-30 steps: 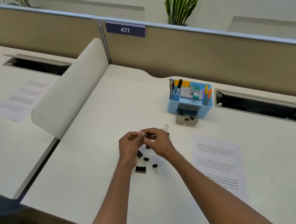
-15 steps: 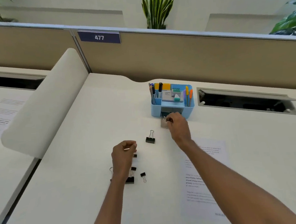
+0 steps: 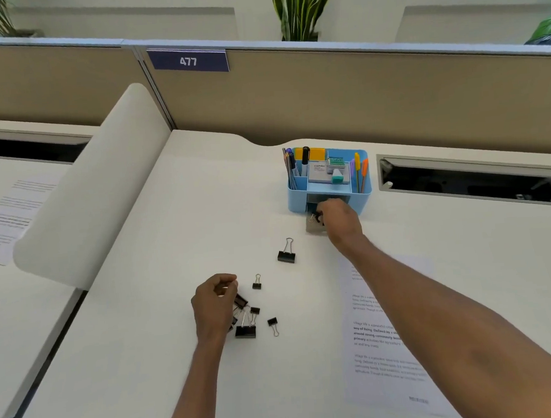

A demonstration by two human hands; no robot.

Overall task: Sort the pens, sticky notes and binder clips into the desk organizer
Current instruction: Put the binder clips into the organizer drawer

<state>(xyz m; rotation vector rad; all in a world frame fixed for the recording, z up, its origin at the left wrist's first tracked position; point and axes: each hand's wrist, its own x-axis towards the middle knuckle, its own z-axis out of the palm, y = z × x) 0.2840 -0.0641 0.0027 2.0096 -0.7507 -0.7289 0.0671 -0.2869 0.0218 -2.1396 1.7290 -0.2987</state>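
Clips [image 3: 245, 331] beneath curled left hand [image 3: 214, 306], seemingly empty; right hand [image 3: 338, 219] pinching one at organizer drawer [image 3: 314, 228].

A blue organizer [image 3: 363, 199] in the upper middle holds pens [image 3: 305, 157] and sticky notes [image 3: 316, 154]. Black binder clips [image 3: 245, 331] lie scattered lower down.
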